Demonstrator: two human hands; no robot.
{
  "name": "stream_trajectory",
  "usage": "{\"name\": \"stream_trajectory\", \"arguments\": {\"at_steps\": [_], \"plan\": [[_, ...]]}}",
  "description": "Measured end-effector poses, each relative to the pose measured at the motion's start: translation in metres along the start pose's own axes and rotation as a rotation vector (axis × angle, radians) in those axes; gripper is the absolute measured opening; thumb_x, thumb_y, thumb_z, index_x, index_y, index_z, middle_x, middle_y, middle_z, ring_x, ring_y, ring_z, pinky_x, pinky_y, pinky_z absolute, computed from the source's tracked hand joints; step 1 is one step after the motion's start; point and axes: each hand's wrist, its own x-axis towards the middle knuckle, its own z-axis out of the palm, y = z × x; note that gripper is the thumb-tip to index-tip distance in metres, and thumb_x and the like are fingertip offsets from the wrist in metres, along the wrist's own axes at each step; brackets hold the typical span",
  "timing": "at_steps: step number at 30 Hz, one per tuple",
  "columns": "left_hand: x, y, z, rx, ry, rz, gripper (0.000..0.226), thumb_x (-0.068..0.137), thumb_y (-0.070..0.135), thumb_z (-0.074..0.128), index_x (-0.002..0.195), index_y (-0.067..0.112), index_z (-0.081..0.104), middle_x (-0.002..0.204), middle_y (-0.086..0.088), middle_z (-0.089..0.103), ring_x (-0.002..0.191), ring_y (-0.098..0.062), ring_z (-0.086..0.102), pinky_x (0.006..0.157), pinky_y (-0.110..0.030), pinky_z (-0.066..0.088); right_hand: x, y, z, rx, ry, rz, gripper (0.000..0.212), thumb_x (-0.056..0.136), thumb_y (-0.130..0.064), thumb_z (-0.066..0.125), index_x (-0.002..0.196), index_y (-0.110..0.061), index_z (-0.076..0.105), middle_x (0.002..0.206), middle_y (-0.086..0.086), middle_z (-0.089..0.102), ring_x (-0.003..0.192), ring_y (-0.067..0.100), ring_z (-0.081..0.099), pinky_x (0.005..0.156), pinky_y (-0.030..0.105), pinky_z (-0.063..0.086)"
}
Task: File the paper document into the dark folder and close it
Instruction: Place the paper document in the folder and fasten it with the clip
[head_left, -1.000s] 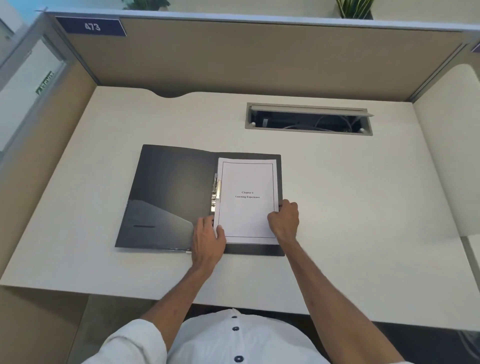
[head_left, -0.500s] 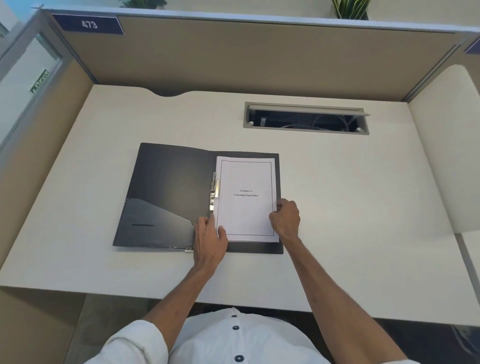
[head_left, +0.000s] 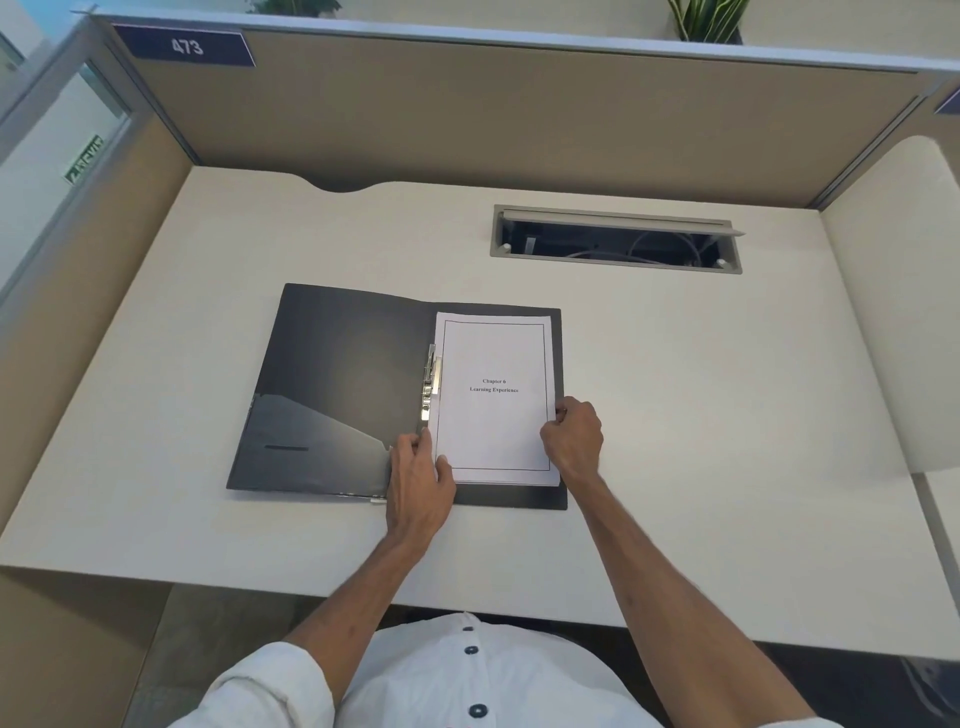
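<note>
Presently: paper document (head_left: 493, 400) lying on dark folder (head_left: 332, 395), right half, beside clip (head_left: 430, 384); perhaps unclamped. My left hand (head_left: 418, 483) rests flat on its corner, right hand (head_left: 574, 441) curled, pinching its edge. Folder open; closing remains.

Dark grey folder (head_left: 332, 384), white black-bordered paper (head_left: 493, 426), cream desk (head_left: 701, 415).

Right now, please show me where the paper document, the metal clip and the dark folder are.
paper document (head_left: 493, 415): head view, on the blank area under the printed title.
metal clip (head_left: 430, 384): head view, on the shiny bar at the spine.
dark folder (head_left: 337, 374): head view, on the bare left inside cover.
</note>
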Motion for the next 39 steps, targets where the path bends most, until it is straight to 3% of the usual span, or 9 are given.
{"name": "stream_trajectory", "arguments": {"at_steps": [3, 6, 15, 21, 26, 28, 32, 35, 39], "plan": [[0.001, 0.000, 0.000, 0.008, -0.003, 0.000, 0.048, 0.111, 0.020, 0.058, 0.156, 0.007, 0.053, 0.135, -0.011, 0.054, 0.127, -0.028, 0.056, 0.102, -0.044, 0.061, -0.003, 0.001, 0.001, 0.000, -0.003, -0.003, 0.030, 0.088, 0.009, 0.048, 0.111, 0.004, 0.068, 0.119, 0.020, 0.062, 0.085, 0.031, 0.055, 0.059, 0.028, 0.036], [0.001, 0.000, 0.000, 0.015, -0.002, 0.002, 0.047, 0.110, 0.019, 0.059, 0.155, 0.007, 0.054, 0.134, -0.010, 0.054, 0.126, -0.028, 0.056, 0.101, -0.044, 0.061, -0.006, 0.001, 0.002, 0.008, 0.001, -0.002, 0.030, 0.090, 0.008, 0.048, 0.114, 0.005, 0.066, 0.122, 0.018, 0.058, 0.091, 0.036, 0.061, 0.075, 0.033, 0.043], [-0.001, 0.002, -0.001, 0.009, -0.013, 0.004, 0.043, 0.110, 0.019, 0.059, 0.151, 0.007, 0.056, 0.134, -0.010, 0.053, 0.126, -0.028, 0.056, 0.103, -0.044, 0.061, -0.010, 0.000, 0.000, 0.006, -0.011, -0.019, 0.026, 0.090, 0.007, 0.050, 0.113, 0.009, 0.063, 0.122, 0.019, 0.057, 0.104, 0.045, 0.065, 0.090, 0.047, 0.055], [-0.003, 0.001, -0.003, 0.009, -0.015, 0.002, 0.044, 0.111, 0.019, 0.058, 0.153, 0.006, 0.055, 0.134, -0.011, 0.053, 0.125, -0.028, 0.057, 0.102, -0.045, 0.060, -0.010, -0.001, -0.001, -0.001, -0.014, -0.020, 0.028, 0.091, 0.008, 0.050, 0.116, 0.009, 0.063, 0.122, 0.019, 0.057, 0.105, 0.044, 0.065, 0.091, 0.047, 0.055], [0.000, -0.003, -0.010, -0.005, 0.018, 0.000, 0.045, 0.111, 0.018, 0.058, 0.153, 0.005, 0.056, 0.133, -0.010, 0.055, 0.122, -0.028, 0.059, 0.099, -0.043, 0.061, -0.006, 0.002, -0.005, 0.001, -0.016, -0.018, 0.029, 0.092, 0.005, 0.051, 0.117, 0.003, 0.066, 0.123, 0.016, 0.058, 0.105, 0.042, 0.067, 0.080, 0.036, 0.048], [0.004, -0.005, -0.015, -0.007, 0.042, 0.000, 0.048, 0.111, 0.018, 0.057, 0.157, 0.004, 0.053, 0.134, -0.011, 0.056, 0.124, -0.028, 0.059, 0.100, -0.045, 0.062, -0.004, 0.004, -0.007, 0.011, 0.008, -0.025, 0.029, 0.096, 0.001, 0.054, 0.121, 0.001, 0.066, 0.127, 0.014, 0.058, 0.109, 0.039, 0.067, 0.083, 0.034, 0.045], [0.016, -0.009, -0.028, 0.039, 0.087, 0.016, 0.052, 0.112, 0.021, 0.057, 0.161, 0.005, 0.050, 0.139, -0.010, 0.056, 0.127, -0.027, 0.057, 0.102, -0.044, 0.061, 0.000, -0.002, -0.009, -0.044, 0.019, -0.186, 0.033, 0.099, -0.007, 0.060, 0.131, -0.004, 0.064, 0.134, 0.010, 0.056, 0.127, 0.032, 0.059, 0.091, 0.036, 0.049], [0.030, -0.008, -0.038, 0.116, 0.103, 0.046, 0.052, 0.111, 0.025, 0.057, 0.160, 0.007, 0.051, 0.142, -0.009, 0.056, 0.128, -0.028, 0.058, 0.105, -0.044, 0.058, 0.003, -0.019, -0.007, -0.184, -0.136, -0.395, 0.055, 0.102, -0.011, 0.063, 0.156, -0.009, 0.054, 0.154, 0.007, 0.049, 0.149, 0.026, 0.046, 0.111, 0.041, 0.052], [0.046, -0.006, -0.049, 0.169, 0.106, 0.077, 0.053, 0.111, 0.026, 0.058, 0.160, 0.009, 0.050, 0.147, -0.008, 0.055, 0.129, -0.025, 0.058, 0.107, -0.040, 0.057, 0.007, -0.046, 0.004, -0.410, -0.274, -0.551, 0.064, 0.103, -0.017, 0.066, 0.164, -0.018, 0.046, 0.171, 0.004, 0.036, 0.158, 0.026, 0.037, 0.118, 0.045, 0.049]]}}
